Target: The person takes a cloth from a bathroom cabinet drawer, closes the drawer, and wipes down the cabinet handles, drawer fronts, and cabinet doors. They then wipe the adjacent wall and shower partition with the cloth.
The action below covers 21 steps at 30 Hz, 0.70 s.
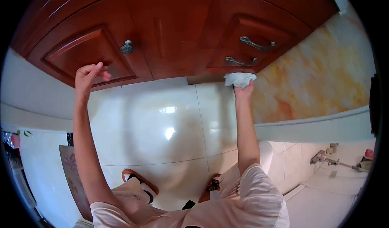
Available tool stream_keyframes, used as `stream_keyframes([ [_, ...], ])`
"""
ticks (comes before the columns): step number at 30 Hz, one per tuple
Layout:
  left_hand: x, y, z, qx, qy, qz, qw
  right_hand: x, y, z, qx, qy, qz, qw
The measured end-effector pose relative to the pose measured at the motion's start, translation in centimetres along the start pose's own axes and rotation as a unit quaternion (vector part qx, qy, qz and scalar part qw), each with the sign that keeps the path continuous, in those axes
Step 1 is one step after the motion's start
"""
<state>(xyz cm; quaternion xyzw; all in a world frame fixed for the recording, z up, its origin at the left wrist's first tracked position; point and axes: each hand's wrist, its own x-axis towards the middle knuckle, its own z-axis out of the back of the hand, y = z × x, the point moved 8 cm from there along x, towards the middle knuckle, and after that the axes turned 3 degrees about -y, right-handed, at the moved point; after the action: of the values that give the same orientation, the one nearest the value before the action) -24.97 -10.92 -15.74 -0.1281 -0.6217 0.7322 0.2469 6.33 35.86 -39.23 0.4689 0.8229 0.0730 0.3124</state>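
Observation:
My right hand (244, 91) is closed on a crumpled white cloth (239, 79), just below the lower drawer of a red-brown wooden cabinet (174, 33). Part of the fingers is hidden by the cloth. Above it are two ornate metal drawer pulls, the upper handle (257, 44) and the lower handle (240, 61). On the left, my left hand (91, 74) is raised in front of the cabinet door (77, 51), its fingers loosely bent and apart with nothing in them. Whether it touches the door I cannot tell. A round metal knob (127, 47) sits to its right.
Glossy pale tiles (162, 118) cover the floor between the cabinet and my slippered feet (139, 181). A yellow-orange marbled panel (308, 78) adjoins the cabinet at right. A patterned mat (73, 175) lies at left, and a long-handled floor tool (332, 162) lies at far right.

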Motion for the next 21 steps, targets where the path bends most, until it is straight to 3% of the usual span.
stream_keyframes([
  [4,0.0,0.6,0.1,-0.002,-0.008,0.008,1.000,-1.2,-1.5,-1.6,-0.034,-0.039,0.036,0.998],
  [5,0.1,0.6,0.3,0.001,-0.012,0.011,1.000,-1.5,-4.6,-1.4,-0.011,0.017,-0.024,1.000],
  [9,0.1,0.9,0.3,0.001,-0.011,0.015,1.000,-8.9,-15.1,-3.0,-0.045,0.033,-0.204,0.977],
  [12,0.4,1.1,0.6,-0.008,-0.004,0.018,1.000,-8.6,-11.4,-3.0,-0.063,0.058,-0.201,0.976],
  [13,0.3,0.8,0.4,-0.007,-0.007,0.018,1.000,-7.8,-8.5,-2.3,-0.093,-0.008,-0.174,0.980],
  [15,0.1,1.0,0.5,-0.009,-0.009,0.016,1.000,-2.7,-1.8,-0.9,-0.088,0.020,-0.065,0.994],
  [16,0.2,1.1,0.5,-0.010,-0.006,0.010,1.000,-1.6,1.6,-0.8,-0.055,-0.018,-0.011,0.998],
  [17,0.3,1.1,0.6,-0.009,-0.003,0.004,1.000,0.4,3.8,-0.3,-0.008,0.008,-0.005,1.000],
  [21,0.2,0.6,0.3,-0.008,0.005,-0.015,1.000,1.9,1.8,0.2,0.008,-0.008,0.022,1.000],
])
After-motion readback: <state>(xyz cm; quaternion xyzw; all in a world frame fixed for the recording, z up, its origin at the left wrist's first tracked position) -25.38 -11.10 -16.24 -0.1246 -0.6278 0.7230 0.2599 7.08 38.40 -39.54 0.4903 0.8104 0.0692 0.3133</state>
